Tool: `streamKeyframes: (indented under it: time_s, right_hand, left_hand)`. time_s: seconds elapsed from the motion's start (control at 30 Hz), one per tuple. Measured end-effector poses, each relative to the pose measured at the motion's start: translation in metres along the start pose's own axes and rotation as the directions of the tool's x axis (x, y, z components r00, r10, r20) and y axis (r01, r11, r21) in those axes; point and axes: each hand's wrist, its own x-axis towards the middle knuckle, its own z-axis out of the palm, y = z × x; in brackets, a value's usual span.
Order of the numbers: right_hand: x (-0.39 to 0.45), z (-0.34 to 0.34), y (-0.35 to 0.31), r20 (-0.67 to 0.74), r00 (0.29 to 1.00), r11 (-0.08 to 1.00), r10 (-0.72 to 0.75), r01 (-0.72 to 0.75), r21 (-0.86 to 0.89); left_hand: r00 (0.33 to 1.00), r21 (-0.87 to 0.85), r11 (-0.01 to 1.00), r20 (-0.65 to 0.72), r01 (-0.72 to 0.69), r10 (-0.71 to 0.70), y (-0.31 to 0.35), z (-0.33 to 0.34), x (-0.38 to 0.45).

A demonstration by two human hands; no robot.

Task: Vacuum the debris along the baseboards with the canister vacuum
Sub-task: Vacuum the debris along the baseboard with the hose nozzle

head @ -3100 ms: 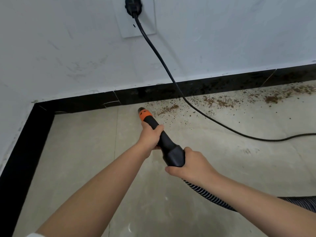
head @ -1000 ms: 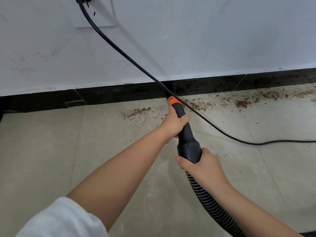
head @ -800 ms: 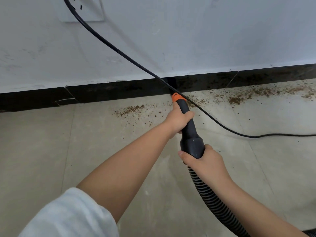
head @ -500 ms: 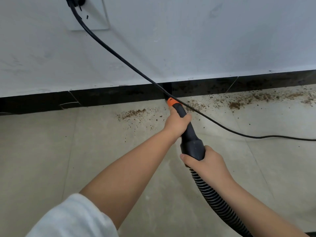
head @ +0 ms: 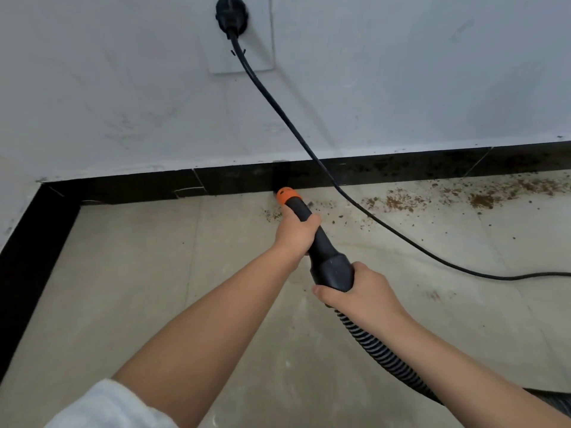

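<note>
I hold a black vacuum nozzle (head: 327, 257) with both hands. Its orange tip (head: 287, 194) points at the foot of the black baseboard (head: 234, 180). My left hand (head: 295, 231) grips the thin front part just behind the tip. My right hand (head: 361, 293) grips the thick rear collar where the ribbed hose (head: 380, 353) joins. Brown debris (head: 479, 196) lies scattered along the baseboard to the right of the tip, and a small patch (head: 273, 215) sits beside my left hand. The canister is out of view.
A black power cord (head: 309, 143) runs from a plug (head: 231, 17) in the white wall socket down across the floor to the right, passing close to the nozzle tip. The room corner (head: 46, 193) is at the left. Beige floor tiles (head: 129, 273) spread around.
The view has swung left, bringing the corner and the plug into sight. The brown patch left of the nozzle half a second ago is mostly gone. Both hands keep their hold.
</note>
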Motion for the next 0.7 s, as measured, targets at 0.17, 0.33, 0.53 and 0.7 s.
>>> streamKeyframes:
  time_s: [0.17,0.33,0.53,0.7]
  right_hand:
    - [0.008,0.025,-0.030,0.058,0.997,0.998,-0.056,0.056,-0.005]
    - [0.014,0.052,-0.062,0.124,0.987,0.995,-0.102,0.100,0.024]
    - [0.019,0.088,-0.093,0.178,0.972,0.988,-0.154,0.157,-0.003]
    - [0.022,0.119,-0.116,0.235,0.952,0.979,-0.195,0.203,-0.011]
  left_hand:
    - [0.996,-0.035,0.999,-0.088,0.010,-0.013,-0.007,-0.045,0.002]
    - [0.987,-0.087,0.996,-0.161,0.017,-0.031,-0.017,-0.093,0.006]
    - [0.965,-0.149,0.988,-0.256,0.027,-0.065,-0.034,-0.143,0.008]
    - [0.947,-0.175,0.985,-0.316,0.006,-0.062,-0.048,-0.182,0.007]
